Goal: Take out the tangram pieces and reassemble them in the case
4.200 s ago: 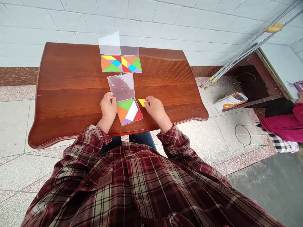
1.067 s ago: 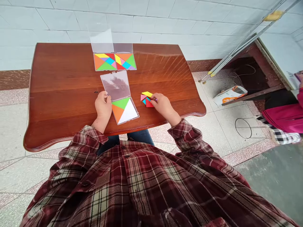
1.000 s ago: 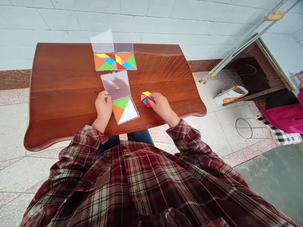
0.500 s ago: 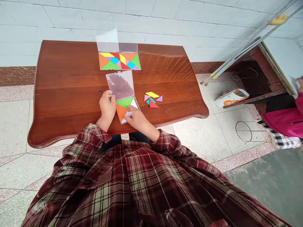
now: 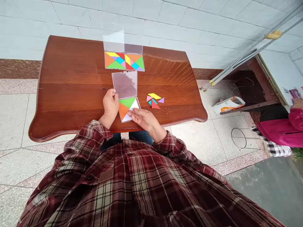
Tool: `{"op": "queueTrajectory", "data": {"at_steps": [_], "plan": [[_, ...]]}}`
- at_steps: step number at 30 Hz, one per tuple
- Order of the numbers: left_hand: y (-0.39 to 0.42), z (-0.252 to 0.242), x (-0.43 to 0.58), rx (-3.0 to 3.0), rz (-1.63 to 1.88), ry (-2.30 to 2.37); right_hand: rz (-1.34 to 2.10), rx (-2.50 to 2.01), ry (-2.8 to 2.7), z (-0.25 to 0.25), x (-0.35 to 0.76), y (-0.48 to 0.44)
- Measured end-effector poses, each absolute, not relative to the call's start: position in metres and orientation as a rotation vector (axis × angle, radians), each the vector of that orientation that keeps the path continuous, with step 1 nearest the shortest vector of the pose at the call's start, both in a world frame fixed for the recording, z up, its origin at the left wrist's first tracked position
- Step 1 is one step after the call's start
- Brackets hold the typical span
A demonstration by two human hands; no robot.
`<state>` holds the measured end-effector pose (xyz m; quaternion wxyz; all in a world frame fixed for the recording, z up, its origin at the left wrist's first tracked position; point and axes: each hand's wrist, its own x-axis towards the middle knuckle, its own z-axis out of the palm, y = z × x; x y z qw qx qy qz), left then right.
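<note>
An open tangram case lies near the table's front edge, its clear lid [image 5: 125,84] folded back. In its tray sit a green triangle [image 5: 127,101] and an orange triangle [image 5: 123,110]; the white bottom shows on the right. My left hand [image 5: 110,103] is closed, thumb and fingers pinching the lid's lower left edge. Over the tray's right side hovers my right hand [image 5: 144,119], fingers apart and holding nothing. To the right lie loose pieces: a yellow parallelogram [image 5: 154,96], a pink triangle [image 5: 149,98], a purple triangle [image 5: 161,100], and a red triangle [image 5: 155,105] partly covering blue.
Two filled tangram cases, a left one [image 5: 115,60] and a right one [image 5: 134,62], stand with lids raised at the back of the wooden table [image 5: 71,85]. Crutches [image 5: 227,69] lean at right near a white bag [image 5: 228,105]. A person in a magenta sleeve [image 5: 274,130] is at far right.
My right hand has lifted off the orange triangle and drawn back to the right, its fingers spreading. The left hand stays at the lid. The whole view has shifted slightly.
</note>
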<state>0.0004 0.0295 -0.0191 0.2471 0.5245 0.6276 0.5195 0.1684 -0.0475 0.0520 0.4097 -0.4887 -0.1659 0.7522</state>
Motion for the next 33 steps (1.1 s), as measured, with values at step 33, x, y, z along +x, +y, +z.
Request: {"op": "queueTrajectory", "data": {"at_steps": [33], "plan": [[0.042, -0.035, -0.007, 1.407, 1.346, 1.753, 0.861, -1.823, -1.006, 0.018, 0.326, 0.024]]}}
